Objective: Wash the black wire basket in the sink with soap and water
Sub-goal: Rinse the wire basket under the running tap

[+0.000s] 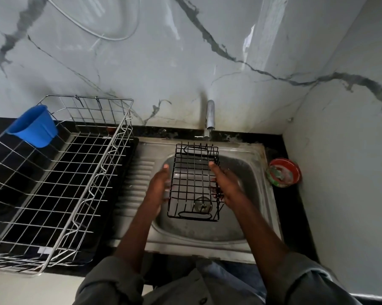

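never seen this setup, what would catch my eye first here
First, the black basket held over the sink, the left hand and right hand gripping its two long sides, just below the tap. Next, the big steel rack on the counter to the left, with a blue cup hung on its far corner. A red tub sits right of the sink.

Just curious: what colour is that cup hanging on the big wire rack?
Bright blue. The cup hangs on the silver dish rack, clearest in the head view.

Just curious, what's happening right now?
Left hand and right hand grip black wire basket over steel sink. Nothing blocking.
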A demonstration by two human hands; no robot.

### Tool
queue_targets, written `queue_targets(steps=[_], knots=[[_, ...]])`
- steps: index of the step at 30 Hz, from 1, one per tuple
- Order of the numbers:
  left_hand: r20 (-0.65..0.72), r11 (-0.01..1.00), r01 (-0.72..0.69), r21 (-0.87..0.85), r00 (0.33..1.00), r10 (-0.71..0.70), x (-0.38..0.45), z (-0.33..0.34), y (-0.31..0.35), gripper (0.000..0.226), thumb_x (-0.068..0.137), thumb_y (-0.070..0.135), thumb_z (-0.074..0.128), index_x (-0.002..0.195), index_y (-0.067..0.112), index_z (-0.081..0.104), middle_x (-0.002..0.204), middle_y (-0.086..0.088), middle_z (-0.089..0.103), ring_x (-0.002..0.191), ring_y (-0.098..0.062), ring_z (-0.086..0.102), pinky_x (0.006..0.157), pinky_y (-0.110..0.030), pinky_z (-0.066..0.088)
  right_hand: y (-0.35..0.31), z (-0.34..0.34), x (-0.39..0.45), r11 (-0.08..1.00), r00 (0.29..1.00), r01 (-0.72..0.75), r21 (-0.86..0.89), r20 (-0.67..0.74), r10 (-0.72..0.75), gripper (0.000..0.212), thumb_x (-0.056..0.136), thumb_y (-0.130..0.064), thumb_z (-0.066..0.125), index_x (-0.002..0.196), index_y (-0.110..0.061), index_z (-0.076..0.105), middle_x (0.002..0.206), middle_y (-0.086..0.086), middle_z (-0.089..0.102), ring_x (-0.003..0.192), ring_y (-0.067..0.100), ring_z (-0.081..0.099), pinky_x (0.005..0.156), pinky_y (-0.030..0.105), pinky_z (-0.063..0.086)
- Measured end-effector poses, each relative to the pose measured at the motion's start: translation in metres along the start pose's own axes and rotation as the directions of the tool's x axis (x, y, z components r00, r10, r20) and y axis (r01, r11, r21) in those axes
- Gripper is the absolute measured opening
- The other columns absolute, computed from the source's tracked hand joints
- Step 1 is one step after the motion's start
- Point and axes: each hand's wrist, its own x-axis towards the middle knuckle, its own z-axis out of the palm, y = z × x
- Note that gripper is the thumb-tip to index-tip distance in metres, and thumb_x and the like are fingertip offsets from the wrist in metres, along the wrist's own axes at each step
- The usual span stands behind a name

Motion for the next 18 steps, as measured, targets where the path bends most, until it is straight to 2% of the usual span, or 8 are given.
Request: queue_targets(steps=[2,4,7,10,14,18], knots=[[0.074,0.998,0.063,0.003,0.995,-0.063,0.0,0.002,-0.002,0.07,0.083,0.084,0.052,0.127,0.031,0.066,0.118,-0.007,0.072,0.107,-0.029,0.07,0.086,-0.048,0.055,-0.001,0.002,-0.002,1.0,1.0,-0.006,-0.019,0.029,0.006,0.07,0.079,-0.066,0.072,0.131,-0.022,0.057,0.13,0.01,0.061,0.1,0.028,0.068,0.055,0.027,0.051],[0.059,0.998,0.064,-0.019,0.996,-0.062,-0.002,0.002,-0.001,0.066,0.09,0.078,0.051,0.126,0.025,0.068,0.116,-0.013,0.074,0.102,-0.032,0.071,0.084,-0.051,0.058,0.0,0.004,-0.003,0.999,0.998,0.006,-0.034,0.061,-0.003,0.074,0.076,-0.069,0.073,0.131,-0.022,0.058,0.131,0.013,0.062,0.097,0.026,0.067,0.057,0.028,0.051],[0.026,0.998,0.068,0.0,0.997,-0.068,0.0,0.001,-0.002,0.076,0.079,0.081,0.062,0.126,0.023,0.066,0.116,-0.016,0.074,0.105,-0.037,0.073,0.084,-0.054,0.061,-0.001,0.002,-0.006,0.996,0.996,0.044,-0.073,0.084,-0.038,0.069,0.08,-0.069,0.07,0.131,-0.024,0.059,0.129,0.008,0.063,0.101,0.024,0.068,0.062,0.029,0.052],[0.023,0.998,0.063,0.009,0.998,-0.063,-0.006,0.004,-0.002,0.075,0.072,0.077,0.07,0.125,0.023,0.065,0.118,-0.016,0.072,0.106,-0.036,0.072,0.074,-0.045,0.06,-0.001,0.001,-0.007,0.994,0.994,0.054,-0.1,0.097,-0.044,0.069,0.077,-0.073,0.069,0.128,-0.028,0.06,0.127,0.004,0.065,0.096,0.024,0.07,0.061,0.03,0.052],[0.033,0.999,-0.029,0.02,0.999,0.029,-0.015,0.01,0.001,0.075,0.073,0.068,0.075,0.129,0.019,0.062,0.124,-0.013,0.071,0.11,-0.034,0.071,0.076,-0.039,0.059,-0.005,-0.001,-0.005,0.99,0.992,0.076,-0.117,0.111,-0.063,0.069,0.079,-0.074,0.066,0.131,-0.028,0.059,0.127,0.002,0.065,0.103,0.026,0.069,0.06,0.028,0.053],[0.036,0.997,-0.072,0.031,0.997,0.071,-0.017,0.011,0.006,0.083,0.07,0.065,0.079,0.132,0.013,0.059,0.122,-0.011,0.071,0.102,-0.026,0.073,0.076,-0.037,0.057,-0.007,-0.005,-0.004,0.99,0.991,0.091,-0.107,0.111,-0.079,0.06,0.085,-0.07,0.062,0.129,-0.03,0.062,0.126,-0.001,0.065,0.104,0.025,0.068,0.069,0.032,0.054]])
